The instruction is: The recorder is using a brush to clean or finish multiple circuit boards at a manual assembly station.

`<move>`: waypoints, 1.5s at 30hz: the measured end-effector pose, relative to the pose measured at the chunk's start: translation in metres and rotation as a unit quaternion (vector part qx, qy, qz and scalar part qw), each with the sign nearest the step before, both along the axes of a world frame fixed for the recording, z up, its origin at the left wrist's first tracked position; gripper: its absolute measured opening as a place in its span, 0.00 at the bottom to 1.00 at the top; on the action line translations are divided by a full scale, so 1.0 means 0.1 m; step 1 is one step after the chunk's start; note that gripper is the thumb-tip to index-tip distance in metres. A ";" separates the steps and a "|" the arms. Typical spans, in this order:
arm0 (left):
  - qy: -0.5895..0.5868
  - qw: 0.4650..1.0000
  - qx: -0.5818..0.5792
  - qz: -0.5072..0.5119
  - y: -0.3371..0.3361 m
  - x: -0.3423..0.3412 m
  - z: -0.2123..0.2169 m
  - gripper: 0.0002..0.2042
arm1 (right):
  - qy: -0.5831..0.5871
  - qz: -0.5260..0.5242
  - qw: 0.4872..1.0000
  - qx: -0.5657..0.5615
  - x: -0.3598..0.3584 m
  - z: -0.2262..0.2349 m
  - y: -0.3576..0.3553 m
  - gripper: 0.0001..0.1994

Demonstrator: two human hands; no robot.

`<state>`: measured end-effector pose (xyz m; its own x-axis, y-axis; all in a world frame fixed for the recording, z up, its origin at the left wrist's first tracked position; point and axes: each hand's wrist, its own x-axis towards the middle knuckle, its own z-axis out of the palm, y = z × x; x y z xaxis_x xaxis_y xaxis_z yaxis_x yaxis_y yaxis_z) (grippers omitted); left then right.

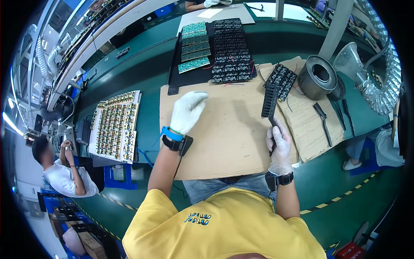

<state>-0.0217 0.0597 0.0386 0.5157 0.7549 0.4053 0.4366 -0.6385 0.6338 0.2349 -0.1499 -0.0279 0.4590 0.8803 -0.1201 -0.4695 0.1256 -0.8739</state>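
My left hand, in a white knit glove with a blue wrist strap, hovers over the left part of a cardboard sheet. Its fingers are curled together, and nothing shows in them. My right hand, in a thin translucent glove, grips the handle of a black brush. The brush points away from me, bristles toward the left. Just beyond its head lies a small black circuit board panel with thin red wires, partly hidden by the brush; I cannot tell whether they touch.
Black circuit panels and green ones lie on a dark tray at the back. Assembled boards sit at left. On the right are a metal pot, another black brush and a flexible duct. A person sits at far left.
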 end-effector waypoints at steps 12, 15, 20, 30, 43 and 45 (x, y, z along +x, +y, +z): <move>-0.114 0.969 -0.106 0.193 -1.74 -0.56 -0.45 0.06 | -0.009 -0.027 1.000 -0.010 -0.04 0.00 -0.01 0.25; -0.136 0.970 -0.119 0.165 -1.74 -0.53 -0.44 0.06 | -0.012 -0.027 0.999 -0.014 -0.04 0.02 0.01 0.25; -0.331 0.916 -0.221 0.054 -1.38 -0.37 -0.47 0.12 | -0.012 -0.015 1.000 -0.005 -0.03 0.00 0.03 0.25; -0.707 0.459 -0.532 -0.082 -0.88 0.07 -0.40 0.25 | -0.012 -0.034 0.999 -0.008 -0.06 0.00 -0.03 0.25; -0.660 0.495 -0.556 -0.104 -0.79 0.17 -0.40 0.23 | -0.012 -0.036 0.999 -0.005 -0.02 -0.06 0.04 0.25; -0.582 0.568 -0.572 -0.109 -0.78 0.17 -0.34 0.23 | -0.016 -0.031 0.999 0.002 -0.02 -0.07 0.04 0.25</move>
